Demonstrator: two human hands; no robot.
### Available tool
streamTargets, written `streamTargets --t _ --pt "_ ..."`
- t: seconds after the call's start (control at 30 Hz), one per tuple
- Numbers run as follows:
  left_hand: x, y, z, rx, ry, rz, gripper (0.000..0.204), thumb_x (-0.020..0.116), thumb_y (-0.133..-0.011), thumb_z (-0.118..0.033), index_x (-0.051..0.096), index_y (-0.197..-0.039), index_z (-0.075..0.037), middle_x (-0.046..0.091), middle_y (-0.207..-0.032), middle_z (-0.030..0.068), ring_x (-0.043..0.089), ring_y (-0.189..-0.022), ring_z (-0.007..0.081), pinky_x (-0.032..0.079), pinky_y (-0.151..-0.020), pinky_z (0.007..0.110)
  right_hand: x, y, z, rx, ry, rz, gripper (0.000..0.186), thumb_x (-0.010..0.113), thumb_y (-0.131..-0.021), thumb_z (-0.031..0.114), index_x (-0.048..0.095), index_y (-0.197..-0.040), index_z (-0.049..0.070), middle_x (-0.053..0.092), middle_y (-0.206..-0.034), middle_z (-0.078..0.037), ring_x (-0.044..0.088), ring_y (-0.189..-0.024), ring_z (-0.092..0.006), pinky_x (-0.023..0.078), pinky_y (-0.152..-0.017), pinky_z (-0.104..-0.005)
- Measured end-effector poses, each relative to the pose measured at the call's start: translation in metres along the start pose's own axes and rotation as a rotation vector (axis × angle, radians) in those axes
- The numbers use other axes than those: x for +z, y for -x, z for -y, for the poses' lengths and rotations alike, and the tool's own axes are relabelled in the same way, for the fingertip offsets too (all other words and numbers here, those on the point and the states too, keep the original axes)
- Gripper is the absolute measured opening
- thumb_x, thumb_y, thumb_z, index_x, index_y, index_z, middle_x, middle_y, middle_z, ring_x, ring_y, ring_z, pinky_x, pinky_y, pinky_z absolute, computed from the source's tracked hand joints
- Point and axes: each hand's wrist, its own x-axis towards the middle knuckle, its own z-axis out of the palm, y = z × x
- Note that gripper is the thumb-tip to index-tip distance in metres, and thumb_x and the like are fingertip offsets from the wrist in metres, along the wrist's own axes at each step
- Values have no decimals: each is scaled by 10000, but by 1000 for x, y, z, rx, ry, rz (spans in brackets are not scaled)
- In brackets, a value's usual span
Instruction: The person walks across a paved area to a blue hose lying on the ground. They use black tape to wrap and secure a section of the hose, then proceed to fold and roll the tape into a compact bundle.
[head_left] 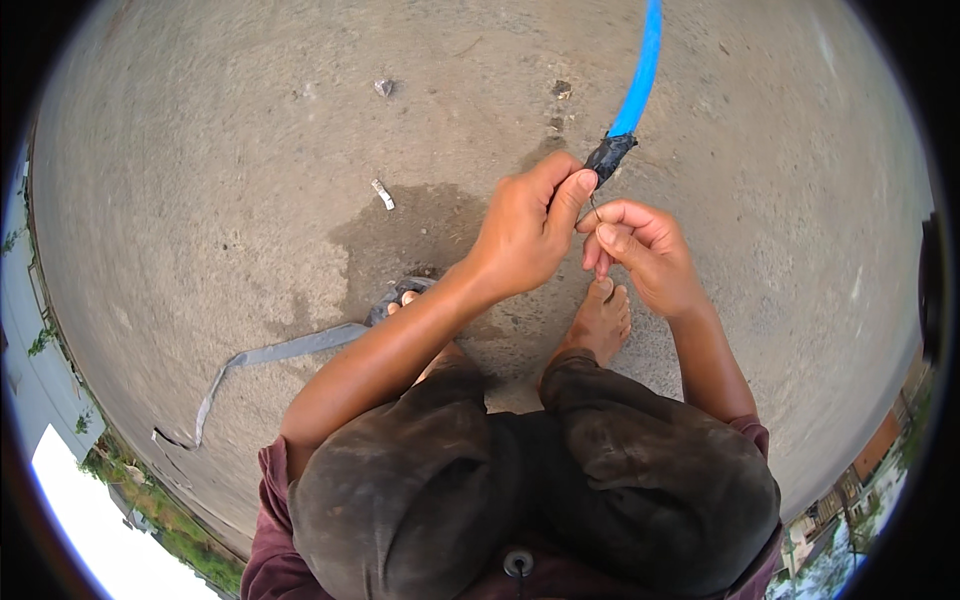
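One blue hose (pixel 643 70), two grips (pixel 530 228) (pixel 657 258)

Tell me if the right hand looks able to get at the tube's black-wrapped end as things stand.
Probably yes: the right hand is close to the black-wrapped end, whose upper part no hand covers, though the left hand grips lower down and the right seems to pinch a thin strand.

Left hand (pixel 530 225): curled closed, thumb (pixel 570 200) extended | Right hand (pixel 655 260): pinching, thumb to forefinger (pixel 625 211), just beside left | Forearms (pixel 380 350): angled inward | Knees (pixel 385 500): bent | Feet (pixel 597 325): bare, apart
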Motion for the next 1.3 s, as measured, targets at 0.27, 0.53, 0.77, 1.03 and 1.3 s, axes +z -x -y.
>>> streamTargets --t 0.27,0.53,0.77,1.03,1.3 --pt "4 2 -2 215 -77 -75 184 604 -1041 -178 613 -942 -23 555 -649 146 523 -532 224 418 -518 357 -13 -8 11 146 -172 163 172 668 -1004 132 690 -1075 -24 675 -798 -50 612 -691 -86 492 -599 -251" --pt "-1 2 -1 120 -11 -20 232 585 -1064 -213 627 -942 -20 508 -637 109 458 -554 142 400 -515 331 4 -15 12 -659 842 -211 152 721 -830 -26 715 -964 46 610 -716 -43 572 -612 -185 459 -566 -329" --pt "0 1 -2 176 -7 -18 240 595 -1059 -214 641 -934 -15 505 -634 90 447 -557 128 390 -511 323 -10 -17 21 -924 1310 -291 194 731 -751 11 711 -932 76 472 -662 -4 508 -637 -181 394 -607 -339" --pt "-1 -1 -11 238 -75 -8 200 642 -1030 -192 640 -931 -18 529 -635 101 485 -533 167 406 -511 331 -22 -21 46 -1100 1504 -189 184 725 -782 111 704 -963 89 488 -692 27 498 -652 -149 392 -629 -327" --pt "-2 1 0 288 -229 -42 181 669 -998 -194 620 -929 -35 591 -663 150 592 -548 345 444 -500 409 -11 -16 81 -271 1047 66 102 677 -923 114 624 -860 53 507 -677 -5 481 -606 -151 400 -596 -303"
